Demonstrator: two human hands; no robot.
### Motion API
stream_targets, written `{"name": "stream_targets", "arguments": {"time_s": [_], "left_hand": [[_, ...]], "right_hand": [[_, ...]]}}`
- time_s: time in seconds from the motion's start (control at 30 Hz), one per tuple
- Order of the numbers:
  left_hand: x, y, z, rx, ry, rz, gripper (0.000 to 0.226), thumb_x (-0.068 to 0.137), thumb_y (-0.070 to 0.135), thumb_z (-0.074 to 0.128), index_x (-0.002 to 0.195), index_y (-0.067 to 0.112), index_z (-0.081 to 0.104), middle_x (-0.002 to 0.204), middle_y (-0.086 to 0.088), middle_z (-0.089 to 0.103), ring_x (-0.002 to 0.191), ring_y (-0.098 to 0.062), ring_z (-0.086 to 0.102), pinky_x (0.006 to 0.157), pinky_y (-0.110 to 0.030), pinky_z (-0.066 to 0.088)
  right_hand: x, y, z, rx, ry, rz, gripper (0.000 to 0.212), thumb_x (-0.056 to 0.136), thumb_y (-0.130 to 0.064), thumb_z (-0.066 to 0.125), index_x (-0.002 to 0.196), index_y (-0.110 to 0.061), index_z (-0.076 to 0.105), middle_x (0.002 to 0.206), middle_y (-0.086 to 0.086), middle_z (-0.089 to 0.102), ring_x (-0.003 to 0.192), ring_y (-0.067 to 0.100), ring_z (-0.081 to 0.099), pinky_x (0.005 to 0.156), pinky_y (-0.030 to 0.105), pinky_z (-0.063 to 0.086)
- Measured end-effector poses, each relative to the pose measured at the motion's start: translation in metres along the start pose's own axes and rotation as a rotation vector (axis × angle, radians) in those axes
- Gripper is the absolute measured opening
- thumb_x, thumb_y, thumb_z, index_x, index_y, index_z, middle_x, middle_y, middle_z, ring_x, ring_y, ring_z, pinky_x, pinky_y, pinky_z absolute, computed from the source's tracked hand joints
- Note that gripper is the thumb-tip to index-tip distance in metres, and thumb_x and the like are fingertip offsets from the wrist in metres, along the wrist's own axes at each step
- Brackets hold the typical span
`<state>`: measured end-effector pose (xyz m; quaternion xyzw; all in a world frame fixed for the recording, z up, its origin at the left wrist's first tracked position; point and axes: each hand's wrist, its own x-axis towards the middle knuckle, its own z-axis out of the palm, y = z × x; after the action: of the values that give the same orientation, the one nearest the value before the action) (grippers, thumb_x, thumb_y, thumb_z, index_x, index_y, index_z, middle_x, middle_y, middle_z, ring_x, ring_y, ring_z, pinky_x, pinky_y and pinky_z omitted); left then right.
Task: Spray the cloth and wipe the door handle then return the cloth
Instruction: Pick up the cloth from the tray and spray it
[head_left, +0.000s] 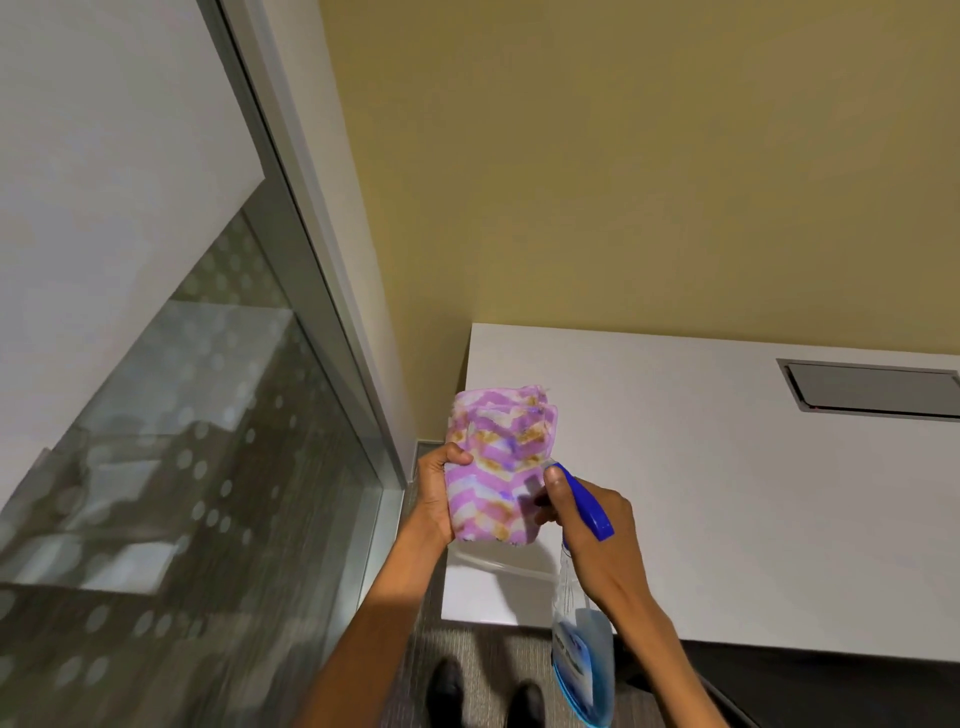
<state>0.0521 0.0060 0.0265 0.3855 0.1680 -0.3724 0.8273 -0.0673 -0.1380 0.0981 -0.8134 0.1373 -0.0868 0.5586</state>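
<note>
Pink-and-white chevron cloth (496, 470), folded, brown-stained in patches, held upright at frame centre above the near-left corner of the white desk (727, 493). Left hand (441, 488) clamped on the cloth's 9 o'clock edge, thumb over the front face, fingers hidden behind. Right hand (587, 525) closed round the neck of a spray bottle (582, 613), at 3 o'clock of the cloth. Blue trigger head (589, 506) aimed toward 9 o'clock at the cloth face, nozzle just beside the fabric; index finger extended along the top of the head. Clear bottle body hanging toward 6 o'clock, blue liquid in the lower part. Grey recessed panel (872, 389) in the desk top at 2 o'clock, well apart from the hands. Glass partition (182, 441) with a dotted frosted pattern at 9 o'clock. Yellow wall (623, 156) at 12 o'clock. Black shoes (485, 699) on grey carpet at 6 o'clock.
</note>
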Motion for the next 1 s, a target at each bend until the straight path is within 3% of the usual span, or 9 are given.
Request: {"name": "stream_targets", "arguments": {"time_s": [0.07,0.17,0.33,0.47,0.57,0.67,0.8,0.93,1.0], "left_hand": [[-0.004,0.0,0.003,0.007,-0.002,0.001,0.108,0.038,0.02,0.074,0.141,0.002,0.049,0.126,-0.022,0.056,0.118,-0.043,0.053,0.112,-0.058,0.037],[-0.008,0.001,0.006,-0.005,0.014,0.01,0.098,0.036,0.02,0.076,0.13,0.003,0.056,0.111,-0.02,0.068,0.105,-0.041,0.064,0.097,-0.052,0.052],[-0.009,0.002,0.009,-0.032,0.022,0.011,0.093,0.026,0.022,0.08,0.116,0.005,0.06,0.092,-0.015,0.073,0.084,-0.034,0.072,0.075,-0.044,0.06],[-0.01,0.003,0.009,-0.031,0.02,0.026,0.094,0.027,0.023,0.08,0.117,0.007,0.059,0.094,-0.014,0.071,0.09,-0.034,0.068,0.076,-0.042,0.06],[-0.01,0.005,0.008,-0.027,0.057,0.051,0.098,0.026,0.024,0.08,0.12,0.008,0.057,0.096,-0.014,0.069,0.095,-0.034,0.064,0.082,-0.046,0.057],[-0.01,0.004,0.008,-0.021,0.073,0.064,0.102,0.026,0.024,0.08,0.124,0.009,0.055,0.102,-0.014,0.065,0.102,-0.036,0.06,0.092,-0.05,0.05],[-0.011,0.004,0.007,-0.028,0.085,0.056,0.1,0.023,0.025,0.082,0.119,0.01,0.057,0.095,-0.011,0.068,0.092,-0.032,0.064,0.083,-0.047,0.056],[-0.011,0.004,0.005,-0.044,0.09,0.053,0.097,0.02,0.027,0.084,0.112,0.011,0.059,0.086,-0.01,0.072,0.086,-0.029,0.068,0.071,-0.043,0.061],[-0.012,0.004,0.004,-0.033,0.101,0.054,0.102,0.02,0.028,0.084,0.116,0.011,0.056,0.091,-0.011,0.069,0.09,-0.03,0.066,0.075,-0.046,0.06]], "right_hand": [[0.001,0.0,0.001,-0.059,0.031,-0.006,0.081,0.083,-0.076,0.034,0.063,-0.005,0.066,0.059,0.009,0.066,0.049,0.014,0.055,0.055,0.025,0.043],[0.0,-0.004,0.003,-0.185,0.079,-0.005,0.096,0.077,-0.087,0.029,0.053,0.001,0.058,0.049,0.015,0.058,0.045,0.022,0.052,0.056,0.028,0.042],[-0.007,-0.009,0.006,-0.246,0.128,0.034,0.096,0.07,-0.091,0.032,0.047,0.0,0.054,0.045,0.015,0.059,0.045,0.025,0.056,0.057,0.036,0.05],[-0.021,-0.011,0.007,-0.249,0.083,-0.023,0.086,0.07,-0.093,0.027,0.048,-0.017,0.062,0.048,0.007,0.061,0.047,0.019,0.057,0.053,0.029,0.046],[-0.034,-0.009,0.012,-0.302,0.028,-0.031,0.095,0.069,-0.096,0.02,0.053,-0.012,0.062,0.049,0.007,0.06,0.051,0.018,0.057,0.054,0.022,0.043],[-0.044,-0.006,0.017,-0.33,0.014,0.022,0.088,0.071,-0.094,0.022,0.044,-0.014,0.05,0.042,0.002,0.055,0.047,0.015,0.054,0.053,0.02,0.042],[-0.05,-0.006,0.02,-0.378,0.061,0.056,0.069,0.075,-0.084,0.035,0.039,-0.027,0.024,0.036,-0.013,0.045,0.044,0.004,0.05,0.043,0.015,0.03],[-0.055,0.0,0.013,-0.371,0.112,0.012,0.068,0.075,-0.088,0.031,0.042,-0.029,0.026,0.039,-0.015,0.046,0.044,0.005,0.048,0.049,0.013,0.04],[-0.055,0.004,0.007,-0.371,0.132,0.011,0.07,0.075,-0.09,0.027,0.045,-0.027,0.033,0.041,-0.013,0.048,0.043,0.007,0.047,0.049,0.015,0.04]]}}
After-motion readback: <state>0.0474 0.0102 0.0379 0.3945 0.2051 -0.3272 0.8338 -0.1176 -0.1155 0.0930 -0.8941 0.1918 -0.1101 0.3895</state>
